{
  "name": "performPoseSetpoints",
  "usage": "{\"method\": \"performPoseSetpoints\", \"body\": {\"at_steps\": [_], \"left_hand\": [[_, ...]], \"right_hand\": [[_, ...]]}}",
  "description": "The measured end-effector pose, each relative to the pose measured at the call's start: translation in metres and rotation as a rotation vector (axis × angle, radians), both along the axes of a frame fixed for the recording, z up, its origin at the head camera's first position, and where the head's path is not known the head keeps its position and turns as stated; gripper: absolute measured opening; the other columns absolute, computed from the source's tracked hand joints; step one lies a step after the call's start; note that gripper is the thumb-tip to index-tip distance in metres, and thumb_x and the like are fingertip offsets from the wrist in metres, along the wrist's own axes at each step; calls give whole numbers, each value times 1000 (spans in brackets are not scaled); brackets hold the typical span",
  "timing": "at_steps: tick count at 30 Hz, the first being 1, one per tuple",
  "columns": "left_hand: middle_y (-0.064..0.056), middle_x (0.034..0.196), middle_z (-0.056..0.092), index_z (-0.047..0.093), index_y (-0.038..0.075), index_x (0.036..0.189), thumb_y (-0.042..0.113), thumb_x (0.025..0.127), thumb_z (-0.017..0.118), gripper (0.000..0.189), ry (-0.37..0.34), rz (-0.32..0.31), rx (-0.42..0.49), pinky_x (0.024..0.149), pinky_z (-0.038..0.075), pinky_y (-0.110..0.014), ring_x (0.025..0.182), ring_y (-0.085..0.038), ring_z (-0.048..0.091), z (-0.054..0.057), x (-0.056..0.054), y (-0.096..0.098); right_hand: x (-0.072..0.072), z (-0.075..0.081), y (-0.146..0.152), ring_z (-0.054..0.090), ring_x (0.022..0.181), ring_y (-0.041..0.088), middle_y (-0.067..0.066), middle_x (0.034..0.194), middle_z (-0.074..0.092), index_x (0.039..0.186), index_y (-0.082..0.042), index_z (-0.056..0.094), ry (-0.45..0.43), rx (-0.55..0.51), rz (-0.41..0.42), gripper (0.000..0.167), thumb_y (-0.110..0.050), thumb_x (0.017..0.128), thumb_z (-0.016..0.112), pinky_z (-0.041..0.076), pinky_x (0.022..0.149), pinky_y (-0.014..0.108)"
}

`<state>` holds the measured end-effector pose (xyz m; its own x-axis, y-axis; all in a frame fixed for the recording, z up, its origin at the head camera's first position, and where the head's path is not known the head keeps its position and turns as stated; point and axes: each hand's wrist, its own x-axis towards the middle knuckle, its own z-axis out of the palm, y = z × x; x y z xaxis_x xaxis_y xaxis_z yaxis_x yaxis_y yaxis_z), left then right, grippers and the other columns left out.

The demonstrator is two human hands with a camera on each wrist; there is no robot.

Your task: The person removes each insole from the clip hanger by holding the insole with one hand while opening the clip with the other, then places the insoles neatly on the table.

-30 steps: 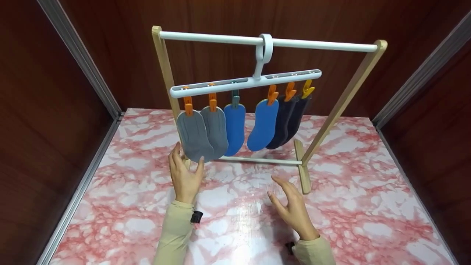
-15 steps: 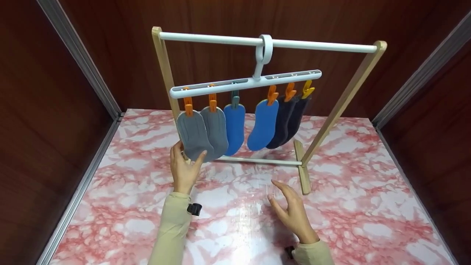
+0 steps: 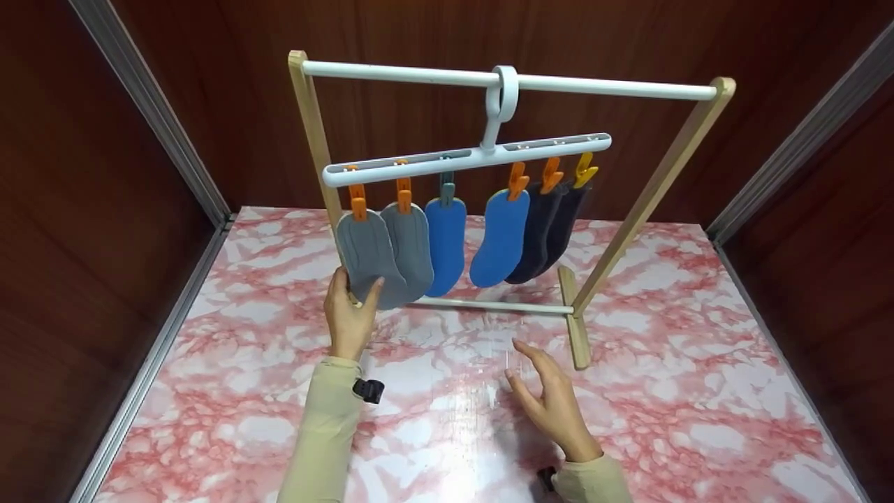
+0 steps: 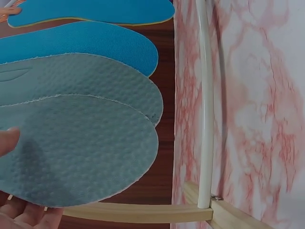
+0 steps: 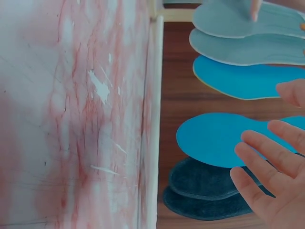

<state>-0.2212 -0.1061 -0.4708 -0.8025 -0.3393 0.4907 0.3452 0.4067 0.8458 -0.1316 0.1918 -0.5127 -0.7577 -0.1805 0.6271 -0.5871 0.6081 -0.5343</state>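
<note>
A white clip hanger carries several insoles on orange, green and yellow clips. The frontmost grey insole hangs at the left end. My left hand holds its lower part, thumb over the front face and the other fingers at the edge and behind, partly hidden. Behind it hang a second grey insole, two blue insoles and two dark insoles. My right hand hovers over the table, fingers spread, holding nothing.
The hanger hooks over the white top rod of a wooden stand. A lower white rod joins its feet. Everything stands on a red-and-white marbled table, walled by dark wooden panels.
My left hand has moved up slightly, its thumb coming over the front grey insole and its fingers behind it. The right hand has barely moved. The insoles hang as before.
</note>
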Motion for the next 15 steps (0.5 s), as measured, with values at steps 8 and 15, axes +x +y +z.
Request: {"method": "performPoseSetpoints", "body": {"at_steps": [8,15], "left_hand": [[-22,92,64,59,-6,109,7,88,67,26,7,26,21,64,38,-29,71,-25,53,0,1,-1],[-26,103,65,60,-9,109,2,87,66,25,20,12,33,81,51,-47,94,-36,65,-2,4,0]], "right_hand": [[-4,14,-12,59,115,27,11,125,63,127,0,58,-57,-35,79,45,-6,84,71,46,96,38],[-13,36,-26,60,115,24,7,127,62,129,-4,58,-63,-40,194,44,-5,86,68,49,93,40]]}}
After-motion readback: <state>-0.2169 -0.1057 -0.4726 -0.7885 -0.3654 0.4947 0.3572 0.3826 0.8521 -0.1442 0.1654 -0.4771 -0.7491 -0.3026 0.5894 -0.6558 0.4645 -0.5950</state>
